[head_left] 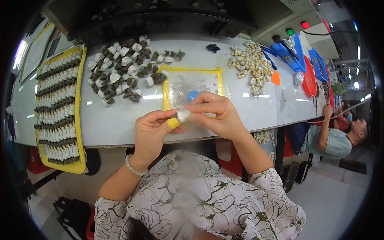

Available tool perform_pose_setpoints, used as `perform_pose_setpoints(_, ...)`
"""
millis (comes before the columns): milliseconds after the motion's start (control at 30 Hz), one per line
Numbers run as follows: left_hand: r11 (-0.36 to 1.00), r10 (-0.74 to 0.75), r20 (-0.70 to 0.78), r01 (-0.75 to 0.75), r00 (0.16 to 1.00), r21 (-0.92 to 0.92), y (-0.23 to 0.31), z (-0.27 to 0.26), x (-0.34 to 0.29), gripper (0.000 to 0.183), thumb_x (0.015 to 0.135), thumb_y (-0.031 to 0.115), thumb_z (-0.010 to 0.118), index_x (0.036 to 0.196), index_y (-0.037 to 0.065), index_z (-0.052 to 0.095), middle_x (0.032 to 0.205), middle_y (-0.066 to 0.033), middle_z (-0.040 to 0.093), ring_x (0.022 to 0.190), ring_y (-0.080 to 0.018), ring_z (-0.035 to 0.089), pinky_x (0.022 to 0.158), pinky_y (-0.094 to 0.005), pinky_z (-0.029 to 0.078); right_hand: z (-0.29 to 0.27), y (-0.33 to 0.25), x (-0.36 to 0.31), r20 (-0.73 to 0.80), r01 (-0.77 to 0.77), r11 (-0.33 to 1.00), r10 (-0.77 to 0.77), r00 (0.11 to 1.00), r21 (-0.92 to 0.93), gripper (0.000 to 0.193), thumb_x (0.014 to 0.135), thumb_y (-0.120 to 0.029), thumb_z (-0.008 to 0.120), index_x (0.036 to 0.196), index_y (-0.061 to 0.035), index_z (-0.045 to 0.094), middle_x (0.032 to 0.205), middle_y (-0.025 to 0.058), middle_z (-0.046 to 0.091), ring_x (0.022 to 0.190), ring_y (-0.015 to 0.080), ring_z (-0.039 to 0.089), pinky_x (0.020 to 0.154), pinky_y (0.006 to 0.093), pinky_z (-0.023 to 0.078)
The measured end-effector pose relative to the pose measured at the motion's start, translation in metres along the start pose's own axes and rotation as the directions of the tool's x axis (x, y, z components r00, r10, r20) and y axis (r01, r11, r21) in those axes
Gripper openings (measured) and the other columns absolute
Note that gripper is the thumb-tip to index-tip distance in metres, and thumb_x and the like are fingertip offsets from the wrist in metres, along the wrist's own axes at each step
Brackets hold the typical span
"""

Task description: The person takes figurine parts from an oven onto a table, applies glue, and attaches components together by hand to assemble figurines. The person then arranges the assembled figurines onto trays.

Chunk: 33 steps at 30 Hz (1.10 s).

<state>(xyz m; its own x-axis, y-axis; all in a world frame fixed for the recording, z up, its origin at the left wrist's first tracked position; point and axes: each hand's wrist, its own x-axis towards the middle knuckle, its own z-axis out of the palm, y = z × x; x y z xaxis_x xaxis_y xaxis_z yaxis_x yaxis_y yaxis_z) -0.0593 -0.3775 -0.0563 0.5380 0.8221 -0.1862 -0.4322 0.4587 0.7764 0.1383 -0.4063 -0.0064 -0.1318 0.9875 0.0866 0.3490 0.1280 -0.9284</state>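
- Left hand (151, 129) and right hand (219, 117) pinch a small white part (183, 115) between thumbs and forefingers, near the table's (256, 116) front edge.
- The part looks rounded, pale, slightly blurred.
- Yellow tape wrap (173, 123): left thumb.
- Beyond: blue round piece (193, 95), yellow-taped rectangle (165, 94).
- Leftward: white-and-brown pieces (126, 61) heaped; yellow tray (81, 108) of rows.
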Motion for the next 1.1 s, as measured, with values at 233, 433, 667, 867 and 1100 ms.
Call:
perform_pose_setpoints(233,0.940,0.117,-0.079,-0.085,0.990,0.329,0.010,-0.004,-0.014,0.021,0.082,-0.007,0.062,0.103,-0.006,0.063,0.097,-0.0148,0.066,0.083,-0.0230,0.066,0.076,-0.0291,0.054,-0.016,0.005,-0.015,-0.048,-0.039,0.992,0.034,0.998,-0.120,0.022,0.078,-0.001,0.067,0.100,0.0000,0.069,0.087,0.0099,0.065,0.078,0.0197,0.062,0.069,0.0292,0.048)
perform_pose_setpoints(433,-0.099,0.580,0.345,-0.356,0.738,0.929,0.035,-0.049,-0.036,0.031,0.067,-0.009,0.066,0.097,-0.001,0.065,0.095,-0.0151,0.062,0.085,-0.0323,0.060,0.075,-0.0370,0.049,-0.088,0.025,-0.053,-0.539,-0.366,0.699,-0.033,0.842,-0.614,0.013,0.075,-0.005,0.069,0.088,-0.0020,0.065,0.089,0.0117,0.062,0.078,0.0254,0.062,0.069,0.0341,0.050)
perform_pose_setpoints(667,0.030,0.610,0.239,-0.323,0.756,0.946,0.045,-0.041,-0.031,0.035,0.066,0.001,0.073,0.101,-0.001,0.064,0.100,-0.0139,0.059,0.090,-0.0302,0.057,0.075,-0.0352,0.048,-0.098,0.048,-0.051,-0.513,-0.438,0.556,0.025,0.858,-0.706,0.019,0.078,-0.003,0.065,0.096,-0.0019,0.061,0.087,0.0111,0.059,0.072,0.0216,0.058,0.067,0.0310,0.048)
perform_pose_setpoints(867,0.116,0.507,0.117,-0.202,0.854,0.973,0.063,-0.031,0.007,0.032,0.070,0.001,0.068,0.101,-0.001,0.063,0.091,-0.0119,0.059,0.073,-0.0235,0.057,0.067,-0.0325,0.047,-0.064,0.041,-0.039,-0.458,-0.177,0.974,0.094,0.884,-0.142,0.024,0.081,0.002,0.060,0.104,-0.0017,0.062,0.088,0.0044,0.055,0.075,0.0099,0.055,0.067,0.0236,0.046)
perform_pose_setpoints(1100,0.052,0.410,0.132,-0.168,0.902,0.984,0.072,-0.042,0.034,0.025,0.071,-0.001,0.065,0.096,-0.001,0.063,0.083,-0.0094,0.057,0.066,-0.0182,0.053,0.062,-0.0290,0.045,-0.034,0.024,-0.033,-0.198,-0.130,0.967,0.087,0.976,-0.217,0.015,0.078,-0.002,0.065,0.093,-0.0015,0.064,0.094,0.0055,0.060,0.084,0.0143,0.058,0.071,0.0246,0.047)
